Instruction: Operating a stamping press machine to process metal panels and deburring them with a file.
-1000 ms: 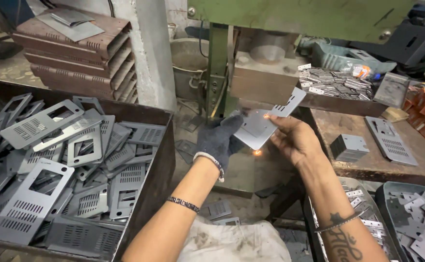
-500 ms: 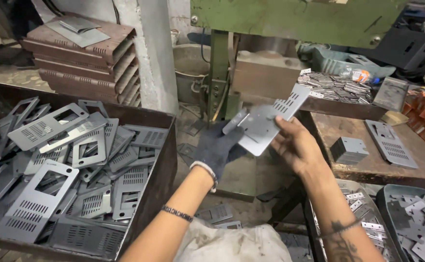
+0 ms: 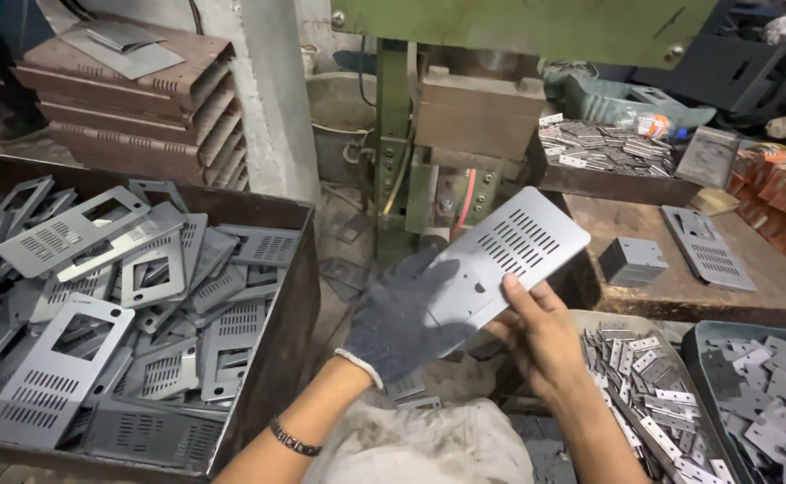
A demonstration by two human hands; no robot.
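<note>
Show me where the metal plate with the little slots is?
In the head view, the slotted metal plate sits mid-frame, held between the gloved left hand and the bare right hand, in front of the green press machine.

1. We hold a grey slotted metal plate [image 3: 500, 264] between our gloved left hand [image 3: 402, 323] and bare right hand [image 3: 541, 336].
2. A bin [image 3: 267, 211] of similar plates sits at our left.

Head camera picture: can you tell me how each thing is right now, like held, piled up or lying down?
Slotted metal plate: held up, tilted, by both hands.
Left hand: gloved, under the plate.
Right hand: bare, gripping the plate's lower edge.
Left bin: heaped with loose grey panels.
Small metal pieces: piled in a tray.
Flat plate on bench: lying flat.
</note>
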